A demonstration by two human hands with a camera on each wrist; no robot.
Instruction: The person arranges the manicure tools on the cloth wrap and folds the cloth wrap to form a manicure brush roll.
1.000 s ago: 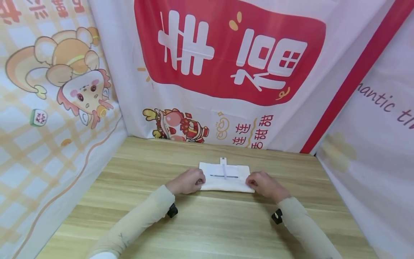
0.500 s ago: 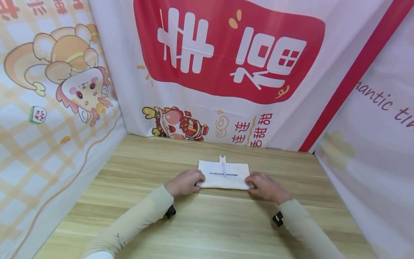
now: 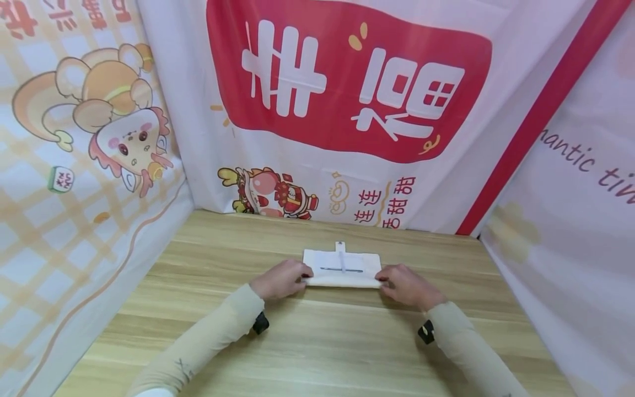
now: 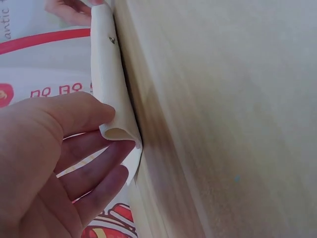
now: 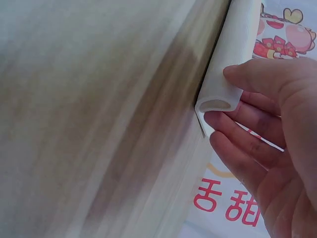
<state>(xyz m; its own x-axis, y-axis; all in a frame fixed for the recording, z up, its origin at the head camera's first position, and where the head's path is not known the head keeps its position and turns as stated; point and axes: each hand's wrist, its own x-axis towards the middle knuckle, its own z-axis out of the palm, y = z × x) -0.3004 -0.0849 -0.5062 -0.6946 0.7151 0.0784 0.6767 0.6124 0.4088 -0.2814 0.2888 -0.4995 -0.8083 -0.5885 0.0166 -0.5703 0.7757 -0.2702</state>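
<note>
A white, felt-like wrap [image 3: 342, 281] lies on the table, with a narrow snap tab [image 3: 339, 246] at its far edge. Across its middle is a thin dark pen-like stick [image 3: 349, 270], under a pale narrow strip. My left hand [image 3: 281, 278] pinches the wrap's near left corner, and my right hand [image 3: 408, 284] pinches the near right one. From both wrist views, the near edge is folded over into a hollow roll [image 4: 111, 84], with each thumb on top and fingers at the open end. A small metal snap [image 4: 112, 40] shows on the roll in the left wrist view.
The wood-grain table [image 3: 317, 342] reaches back to a printed white-and-red cloth [image 3: 347, 165]. Patterned cloths also hang at the left [image 3: 99, 220] and right [image 3: 560, 220]. A black wrist device [image 3: 261, 323] sits under the left sleeve, another device [image 3: 426, 332] under the right.
The wrap's near edge has moved away from me, and its flat part looks shorter front to back. Both hands keep their hold on the corners. The stick stays in place on it.
</note>
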